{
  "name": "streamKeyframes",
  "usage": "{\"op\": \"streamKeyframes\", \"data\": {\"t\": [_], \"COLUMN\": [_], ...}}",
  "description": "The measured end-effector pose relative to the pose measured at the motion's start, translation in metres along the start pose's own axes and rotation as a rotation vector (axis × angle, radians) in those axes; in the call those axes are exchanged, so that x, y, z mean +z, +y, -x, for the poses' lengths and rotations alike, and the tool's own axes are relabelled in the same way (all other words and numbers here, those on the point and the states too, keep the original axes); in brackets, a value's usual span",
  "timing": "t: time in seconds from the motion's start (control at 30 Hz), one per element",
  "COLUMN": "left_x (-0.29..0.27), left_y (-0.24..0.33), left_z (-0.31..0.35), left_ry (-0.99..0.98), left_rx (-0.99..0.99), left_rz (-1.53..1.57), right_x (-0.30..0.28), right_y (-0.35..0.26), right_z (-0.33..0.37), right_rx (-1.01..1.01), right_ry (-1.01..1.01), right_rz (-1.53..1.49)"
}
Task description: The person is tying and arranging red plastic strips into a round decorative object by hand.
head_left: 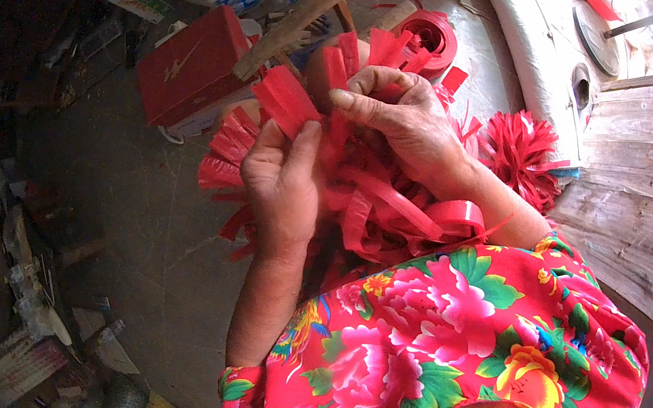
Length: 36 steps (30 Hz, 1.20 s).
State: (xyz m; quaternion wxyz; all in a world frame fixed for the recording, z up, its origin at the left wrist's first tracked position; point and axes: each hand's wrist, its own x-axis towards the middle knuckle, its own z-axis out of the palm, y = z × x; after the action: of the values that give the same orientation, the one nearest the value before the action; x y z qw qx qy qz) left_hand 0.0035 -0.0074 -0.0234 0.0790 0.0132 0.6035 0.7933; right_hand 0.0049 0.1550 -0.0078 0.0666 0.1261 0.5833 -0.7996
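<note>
My left hand is closed, thumb pressed down on a wide red plastic strip that sticks up from its fingers. To its right my right hand has thumb and fingers drawn together at another narrow red strip; its fingertips are partly hidden. Below and between the hands hangs a loose bunch of curled red strips, spreading over my lap. Cut strip ends fan out to the left of my left hand.
A roll of red strip lies beyond my right hand. A fluffy red pompom sits at the right, next to wooden boards. Ahead are a red box and a small wooden bench. Clutter lines the left side.
</note>
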Motion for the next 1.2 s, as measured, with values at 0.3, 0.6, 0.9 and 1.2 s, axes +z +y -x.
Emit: {"op": "streamKeyframes", "data": {"t": [0.3, 0.6, 0.9, 1.2], "left_x": [0.002, 0.002, 0.008, -0.003], "left_y": [-0.002, -0.002, 0.007, -0.004], "left_z": [-0.003, -0.001, 0.005, 0.005], "left_ry": [0.085, 0.069, -0.059, 0.108], "left_rx": [0.011, -0.03, -0.13, -0.074], "left_rz": [0.085, 0.172, 0.018, -0.028], "right_x": [0.003, -0.005, -0.002, -0.005], "right_y": [0.01, 0.008, 0.017, 0.006], "right_z": [-0.007, -0.004, -0.009, -0.004], "right_rx": [-0.139, -0.004, -0.165, -0.025], "right_ry": [0.03, 0.013, -0.033, -0.013], "right_rz": [-0.106, 0.007, -0.014, 0.06]}}
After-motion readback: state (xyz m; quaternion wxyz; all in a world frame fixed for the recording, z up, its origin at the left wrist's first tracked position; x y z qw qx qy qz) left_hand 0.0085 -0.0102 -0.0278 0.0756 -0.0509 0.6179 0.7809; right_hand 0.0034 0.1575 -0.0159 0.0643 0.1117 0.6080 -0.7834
